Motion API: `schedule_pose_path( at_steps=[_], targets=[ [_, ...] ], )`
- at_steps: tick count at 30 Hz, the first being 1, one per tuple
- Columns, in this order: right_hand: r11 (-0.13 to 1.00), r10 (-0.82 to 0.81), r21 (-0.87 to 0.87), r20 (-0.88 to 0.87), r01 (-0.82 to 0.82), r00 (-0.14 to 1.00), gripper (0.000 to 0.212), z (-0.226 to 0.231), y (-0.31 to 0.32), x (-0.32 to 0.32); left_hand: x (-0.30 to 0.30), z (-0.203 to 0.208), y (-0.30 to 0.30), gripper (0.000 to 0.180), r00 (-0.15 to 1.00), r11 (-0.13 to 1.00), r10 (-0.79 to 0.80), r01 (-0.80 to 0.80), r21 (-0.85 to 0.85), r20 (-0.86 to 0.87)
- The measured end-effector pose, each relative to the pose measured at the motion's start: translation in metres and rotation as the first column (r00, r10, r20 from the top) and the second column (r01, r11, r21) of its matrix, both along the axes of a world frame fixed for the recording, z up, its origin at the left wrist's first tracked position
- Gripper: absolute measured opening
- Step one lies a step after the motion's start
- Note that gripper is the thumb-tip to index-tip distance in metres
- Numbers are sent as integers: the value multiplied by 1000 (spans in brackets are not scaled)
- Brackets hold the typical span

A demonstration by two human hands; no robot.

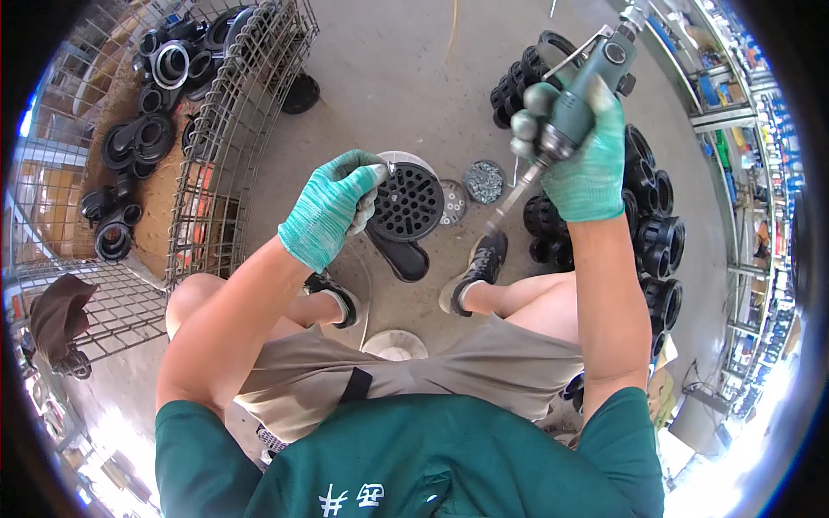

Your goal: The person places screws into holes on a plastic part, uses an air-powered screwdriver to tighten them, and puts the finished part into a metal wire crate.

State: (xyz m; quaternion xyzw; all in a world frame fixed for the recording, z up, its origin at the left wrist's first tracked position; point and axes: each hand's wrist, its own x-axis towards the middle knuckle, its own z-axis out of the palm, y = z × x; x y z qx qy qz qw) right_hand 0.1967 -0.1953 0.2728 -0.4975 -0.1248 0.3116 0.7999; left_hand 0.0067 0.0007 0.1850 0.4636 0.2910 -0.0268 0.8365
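My left hand, in a green knit glove, is closed in a pinch. A small metal screw shows at its fingertips, over the rim of a black round grate full of holes. The grate sits on a black plastic drain fitting, whose rounded end points toward me. My right hand, gloved too, is wrapped round a green power screwdriver. Its long bit, blurred by motion, slants down toward my shoe, apart from the grate.
Beyond the grate stand a dish of loose screws and a dish of small discs. Black plastic fittings are stacked at right. A wire cage at left holds more fittings. Shelving lines the far right.
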Motion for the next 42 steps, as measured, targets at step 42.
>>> schedule_pose_path(
  at_steps=[42],
  targets=[
    [998, 41, 41, 44, -43, 998, 39, -78, 49, -3, 41, -86, 4, 28, 966, 402, -168, 250, 881, -197]
  ],
)
